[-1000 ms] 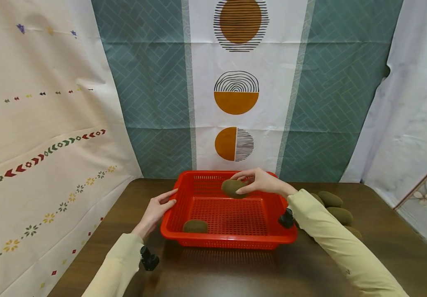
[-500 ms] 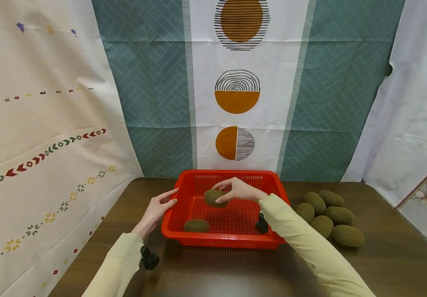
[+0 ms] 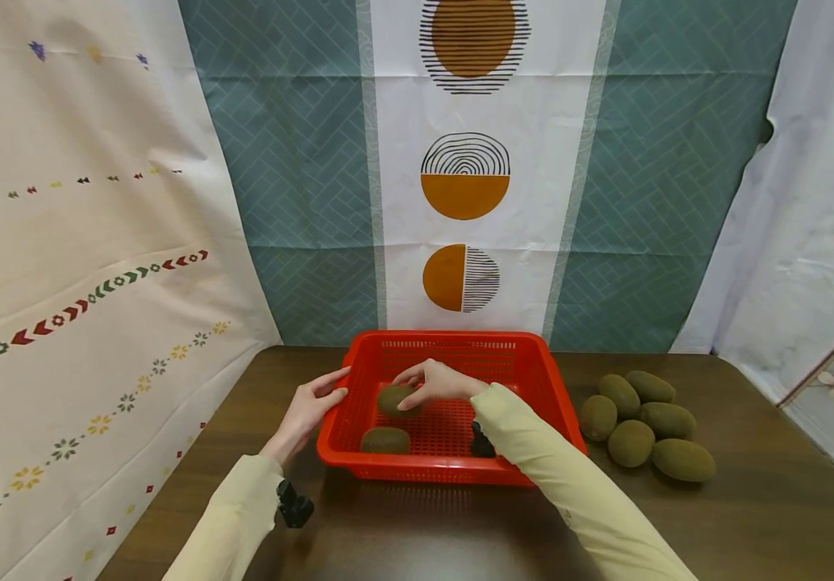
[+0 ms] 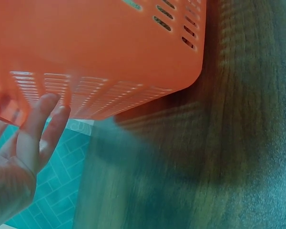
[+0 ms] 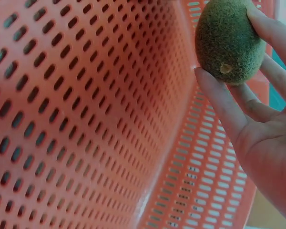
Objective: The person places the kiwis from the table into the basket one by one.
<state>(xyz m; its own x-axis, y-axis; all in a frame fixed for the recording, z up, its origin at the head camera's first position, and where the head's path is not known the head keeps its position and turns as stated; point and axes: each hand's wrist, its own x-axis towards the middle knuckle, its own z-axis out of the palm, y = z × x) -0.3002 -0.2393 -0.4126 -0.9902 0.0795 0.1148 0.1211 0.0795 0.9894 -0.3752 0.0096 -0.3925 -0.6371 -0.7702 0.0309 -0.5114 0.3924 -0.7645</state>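
A brown, fuzzy kiwi (image 5: 229, 40) is pinched between the thumb and fingers of my right hand (image 3: 435, 383), inside the red plastic basket (image 3: 453, 474). In the right wrist view the kiwi's stem end shows, beside the slotted basket wall. A second kiwi (image 3: 385, 440) lies in the basket's front left corner, just in front of the held one. My left hand (image 3: 308, 411) holds the basket's left rim. In the left wrist view, fingertips (image 4: 48, 99) of that hand touch the outer wall below the rim.
Several kiwis (image 3: 667, 421) lie in a group on the dark wooden table (image 3: 417, 532), right of the basket. Patterned cloths (image 3: 308, 210) hang behind and at the sides. Each wrist carries a small black camera (image 3: 293, 507).
My right hand has carried the kiwi leftward and down, toward the basket's left side. The group of kiwis on the right has come into full view. The left hand stays put.
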